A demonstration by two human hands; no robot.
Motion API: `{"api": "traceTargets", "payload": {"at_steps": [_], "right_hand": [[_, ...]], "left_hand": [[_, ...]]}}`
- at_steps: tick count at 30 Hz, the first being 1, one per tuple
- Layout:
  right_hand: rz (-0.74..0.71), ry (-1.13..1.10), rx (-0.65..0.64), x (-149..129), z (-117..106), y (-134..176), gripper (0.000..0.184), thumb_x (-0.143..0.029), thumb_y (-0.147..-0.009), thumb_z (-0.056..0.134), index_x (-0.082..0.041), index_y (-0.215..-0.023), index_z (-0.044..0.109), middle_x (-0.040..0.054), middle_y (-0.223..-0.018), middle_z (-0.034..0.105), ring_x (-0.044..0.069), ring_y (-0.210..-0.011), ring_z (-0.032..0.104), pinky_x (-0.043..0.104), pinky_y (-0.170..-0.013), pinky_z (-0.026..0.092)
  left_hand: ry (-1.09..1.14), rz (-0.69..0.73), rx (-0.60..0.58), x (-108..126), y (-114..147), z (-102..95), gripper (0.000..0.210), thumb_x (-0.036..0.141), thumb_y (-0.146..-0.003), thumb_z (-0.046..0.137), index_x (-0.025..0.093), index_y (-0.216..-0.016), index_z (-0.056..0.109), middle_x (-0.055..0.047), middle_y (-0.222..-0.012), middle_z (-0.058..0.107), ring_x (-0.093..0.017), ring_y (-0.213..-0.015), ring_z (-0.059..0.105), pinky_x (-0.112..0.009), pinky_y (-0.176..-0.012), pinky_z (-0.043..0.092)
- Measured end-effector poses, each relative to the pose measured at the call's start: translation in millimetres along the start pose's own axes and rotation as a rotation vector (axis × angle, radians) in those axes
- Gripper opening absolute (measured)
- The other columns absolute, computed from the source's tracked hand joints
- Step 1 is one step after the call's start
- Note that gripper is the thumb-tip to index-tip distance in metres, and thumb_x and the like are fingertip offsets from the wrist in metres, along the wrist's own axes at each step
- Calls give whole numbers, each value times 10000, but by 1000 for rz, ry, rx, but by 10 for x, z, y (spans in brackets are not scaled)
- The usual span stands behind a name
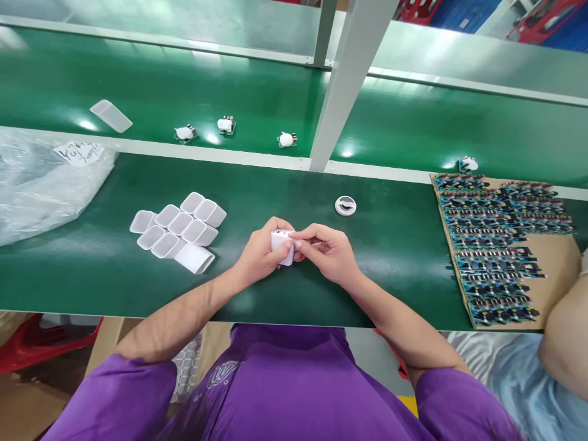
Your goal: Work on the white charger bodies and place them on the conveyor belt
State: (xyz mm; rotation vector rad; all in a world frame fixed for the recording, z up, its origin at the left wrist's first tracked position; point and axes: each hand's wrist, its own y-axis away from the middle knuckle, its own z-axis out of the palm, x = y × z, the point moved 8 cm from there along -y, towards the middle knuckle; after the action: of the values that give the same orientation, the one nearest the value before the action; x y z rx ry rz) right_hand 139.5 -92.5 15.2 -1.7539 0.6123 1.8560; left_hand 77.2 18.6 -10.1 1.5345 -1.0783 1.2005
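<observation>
Dark green tabletop point(257, 184), glossy under bright light, with a white rail point(220, 147) along its far edge and a second green surface point(257, 79) beyond. White post point(342, 92) rising from the rail, right of the middle.

Near the middle of the tabletop's near edge, just above it, a small white housing point(282, 237) with dark slots in its upper face. Left hand point(263, 250) wrapped around the housing's left side, thumb across the front. Right hand point(328, 252) nearly closed, thumb and forefinger narrowed together at the housing's upper right corner; whether pinching some small part there, cannot tell.

Toward the tabletop's left edge, a close cluster of white sleeves point(180, 223), most with ends facing up, one lying on its side at the near right. At the far left corner, a clear plastic bag point(41, 190) with a handwritten label. Near the far edge, right of the hands, a round white piece point(345, 206) with a dark middle. By the right edge, rows of circuit boards point(491, 263) on a cardboard sheet point(563, 263), just beside another person's arm point(565, 318).
</observation>
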Motion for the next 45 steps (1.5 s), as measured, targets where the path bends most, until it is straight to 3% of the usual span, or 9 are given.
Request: {"api": "traceTargets", "payload": {"at_steps": [5, 12, 17, 21, 26, 29, 34, 39, 45], "right_hand": [[-151, 191, 32, -47, 3, -10, 301, -435, -913, 621, -228, -1123, 682, 32, -925, 639, 120, -716, 641, 241, -603, 597], [-552, 963, 48, -254, 237, -163, 379, -300, -956, 538, -198, -1321, 506, 144, -1285, 577, 246, -1140, 580, 412, -980, 542], [-451, 1179, 32, -422, 129, -1210, 364, -158, -913, 483, -141, -1276, 500, 175, -1311, 519, 289, -1198, 539, 447, -1003, 497], [-81, 1437, 59, -364, -61, -2167, 390, -72, -861, 485, -85, -1249, 528, 224, -1414, 378, 323, -1170, 545, 469, -915, 511], [289, 1532, 18, -152, -212, -2555, 387, -56, -791, 586, -31, -1177, 613, 263, -1346, 453, 352, -1110, 585, 493, -872, 531], [265, 1553, 24, -169, -196, -2461, 493, -43, -807, 558, -49, -1300, 558, 259, -1356, 461, 395, -1226, 507, 525, -931, 489], [-177, 1395, -74, -367, 26, -1815, 444, -84, -903, 436, -147, -1320, 575, 155, -1250, 604, 282, -1146, 571, 410, -912, 490], [-56, 1283, -320, 14, -56, -832, 220, -159, -902, 555, -188, -1008, 745, 57, -928, 726, 191, -814, 663, 310, -780, 513], [-110, 1308, -307, 165, -23, -375, 230, -191, -957, 547, -195, -1052, 756, 65, -1036, 728, 190, -942, 677, 276, -773, 494]], "left_hand": [[295, -49, -7, -57, -87, 59, 432, 593, -803, 616, 198, -947, 515, 21, -677, 638, -127, -482, 594, -221, -403, 465], [609, -171, 166, -200, -234, -22, 473, 599, -894, 492, 174, -1094, 557, -77, -924, 688, -218, -872, 678, -363, -752, 577], [45, 115, 297, 39, -255, -410, 507, 506, -916, 485, 180, -1304, 485, -115, -1168, 658, -207, -1039, 632, -370, -884, 533], [-598, 307, 361, 369, -137, -534, 344, 324, -919, 480, 172, -1211, 584, -129, -1216, 651, -244, -1151, 595, -427, -1011, 480], [-1243, 117, 502, 412, 3, -763, 450, 207, -840, 542, 122, -1281, 575, -206, -1487, 461, -420, -1459, 296, -646, -1161, 235], [-1342, -5, 480, 338, 55, -920, 510, 204, -804, 555, 103, -1304, 558, -222, -1506, 442, -448, -1426, 338, -683, -1123, 262], [-1387, -56, 373, 258, 54, -986, 424, 82, -803, 441, 81, -1177, 641, -206, -1348, 601, -436, -1304, 477, -647, -1085, 323], [-1367, 2, 373, 307, 3, -935, 410, 17, -796, 404, 100, -1070, 697, -166, -1001, 725, -396, -1278, 491, -593, -1088, 329], [-1071, 87, 333, 319, -159, -777, 361, 183, -868, 506, 166, -1192, 666, -118, -1161, 707, -305, -1082, 579, -456, -965, 469]]}}
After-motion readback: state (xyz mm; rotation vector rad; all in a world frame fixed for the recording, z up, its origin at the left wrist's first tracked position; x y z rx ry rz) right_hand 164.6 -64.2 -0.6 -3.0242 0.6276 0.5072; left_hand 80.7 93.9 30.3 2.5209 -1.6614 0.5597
